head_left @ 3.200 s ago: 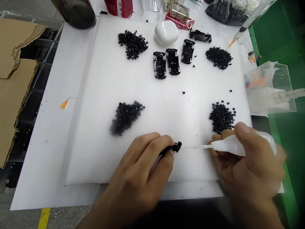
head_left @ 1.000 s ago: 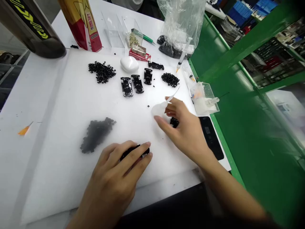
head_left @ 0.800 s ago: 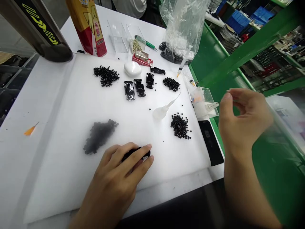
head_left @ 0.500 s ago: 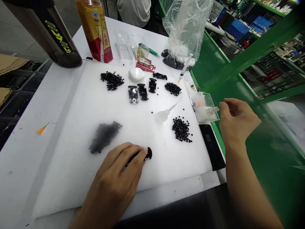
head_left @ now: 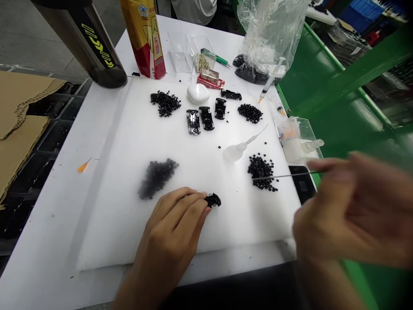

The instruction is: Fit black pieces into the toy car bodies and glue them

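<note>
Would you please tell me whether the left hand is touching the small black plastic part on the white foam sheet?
Touching: the head view shows the left hand with its fingers lying over the small black plastic part, no gap visible.

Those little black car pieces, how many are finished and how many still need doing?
Four black car pieces lie in a group at the far side of the white foam pad, apparently done. The left hand pins one more piece down, and the blurred right hand brings thin tweezers. Four piles of tiny black parts remain.
</note>
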Demonstrator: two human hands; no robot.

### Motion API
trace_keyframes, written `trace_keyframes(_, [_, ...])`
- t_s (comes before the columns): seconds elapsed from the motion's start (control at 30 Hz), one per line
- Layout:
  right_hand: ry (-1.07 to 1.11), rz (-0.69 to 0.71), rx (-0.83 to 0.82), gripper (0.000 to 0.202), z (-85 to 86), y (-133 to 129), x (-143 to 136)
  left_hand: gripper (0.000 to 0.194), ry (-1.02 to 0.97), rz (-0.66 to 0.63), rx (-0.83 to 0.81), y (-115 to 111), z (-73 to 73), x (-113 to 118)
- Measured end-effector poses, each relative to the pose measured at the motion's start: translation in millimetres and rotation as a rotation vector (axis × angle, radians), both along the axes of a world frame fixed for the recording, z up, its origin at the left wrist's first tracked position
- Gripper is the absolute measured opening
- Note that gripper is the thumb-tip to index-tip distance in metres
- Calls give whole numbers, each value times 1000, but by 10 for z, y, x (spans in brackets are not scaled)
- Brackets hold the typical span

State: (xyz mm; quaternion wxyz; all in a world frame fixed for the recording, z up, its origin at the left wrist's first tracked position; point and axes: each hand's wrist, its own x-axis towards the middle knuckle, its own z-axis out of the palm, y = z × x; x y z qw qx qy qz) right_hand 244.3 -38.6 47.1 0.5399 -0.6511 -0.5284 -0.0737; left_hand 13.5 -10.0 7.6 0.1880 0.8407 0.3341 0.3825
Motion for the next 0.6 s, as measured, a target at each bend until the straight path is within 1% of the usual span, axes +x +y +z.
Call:
trace_keyframes(0.03, [-43, -10, 117, 29, -89, -20, -133, 18, 0, -2, -3, 1, 2, -1])
trace_keyframes(0.07, [-58, 27, 149, 33, -173, -30, -236, 18, 2, -6, -3, 1, 3, -3])
trace_keyframes(0.13, [-48, 101, 164, 41, -299, -24, -354, 18, 2, -6, -9, -2, 3, -8])
trace_keyframes(0.2, [-25, 154, 134, 47, -354, -11, -383, 18, 2, -3, -19, -7, 3, -9])
trace_keyframes(0.27, [-28, 173, 126, 51, -361, -5, -373, 17, -2, 2, -27, -12, 5, -5])
trace_keyframes(0.4, [-15, 185, 87, 49, -354, -18, -360, 16, 3, 5, -38, -12, 3, 3])
trace_keyframes(0.5, [-60, 179, 87, 51, -362, -18, -377, 16, 4, 4, -46, -8, -6, 1])
trace_keyframes(0.6, [-51, 156, 90, 44, -350, 0, -398, 17, 0, 4, -54, -7, -11, -9])
